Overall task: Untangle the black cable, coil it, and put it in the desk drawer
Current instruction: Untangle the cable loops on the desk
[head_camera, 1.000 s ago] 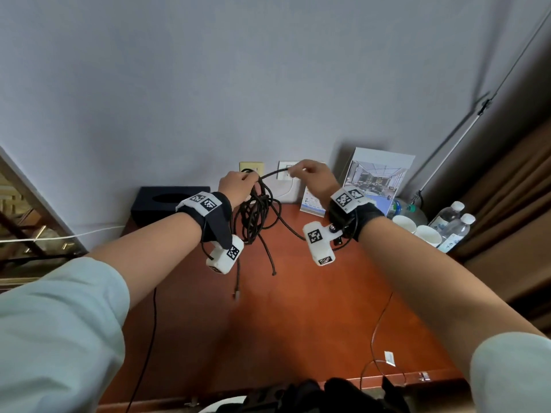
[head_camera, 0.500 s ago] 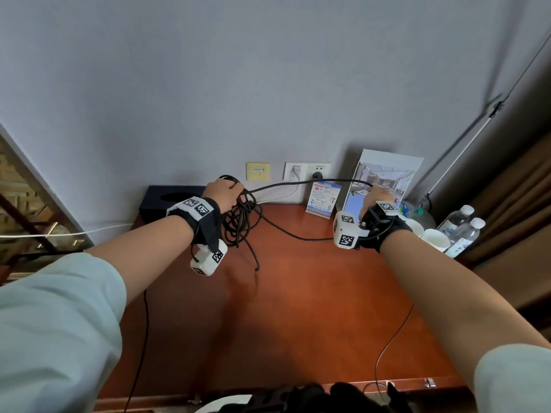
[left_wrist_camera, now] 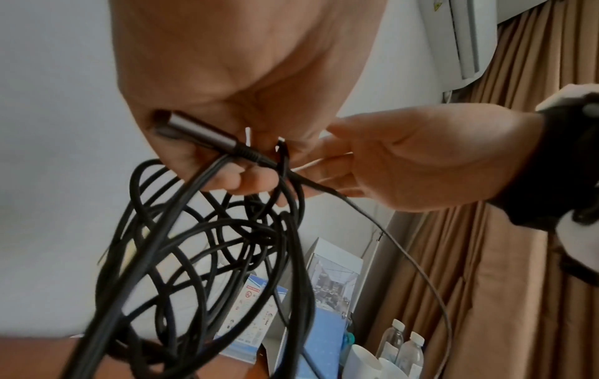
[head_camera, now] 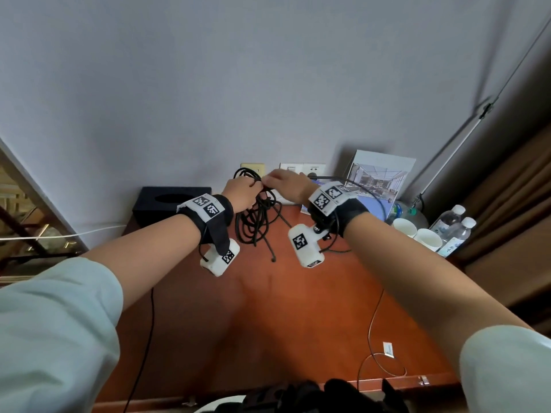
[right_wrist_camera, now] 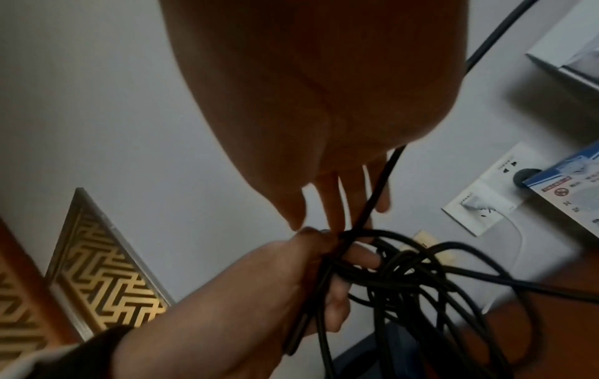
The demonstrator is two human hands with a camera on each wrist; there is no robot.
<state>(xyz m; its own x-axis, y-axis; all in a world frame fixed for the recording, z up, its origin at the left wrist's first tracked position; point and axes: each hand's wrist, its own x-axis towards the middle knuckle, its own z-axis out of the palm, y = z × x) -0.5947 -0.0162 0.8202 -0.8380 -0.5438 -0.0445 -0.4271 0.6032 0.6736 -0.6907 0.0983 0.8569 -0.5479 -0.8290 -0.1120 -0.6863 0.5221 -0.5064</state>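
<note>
The black cable (head_camera: 256,225) hangs as a loose bundle of loops over the back of the red-brown desk (head_camera: 268,317). My left hand (head_camera: 243,193) grips the top of the loops; in the left wrist view a metal plug (left_wrist_camera: 201,134) sticks out of its fist above the cable (left_wrist_camera: 201,256). My right hand (head_camera: 287,186) touches the left hand and pinches one strand, which arcs away right past its wrist. In the right wrist view that strand runs along the right hand's fingers (right_wrist_camera: 333,200) into the left hand (right_wrist_camera: 259,282). One cable end dangles near the desk. No drawer is in view.
A black tissue box (head_camera: 167,201) stands at the back left, wall sockets (head_camera: 301,168) behind the hands. A picture card (head_camera: 378,174), white cups (head_camera: 417,234) and water bottles (head_camera: 456,228) crowd the back right. A thin tagged wire (head_camera: 387,350) lies near the front edge.
The right hand, stretched out to the right with a strand half a second ago, has swung back to the left hand. The strand now bows in a slack arc.
</note>
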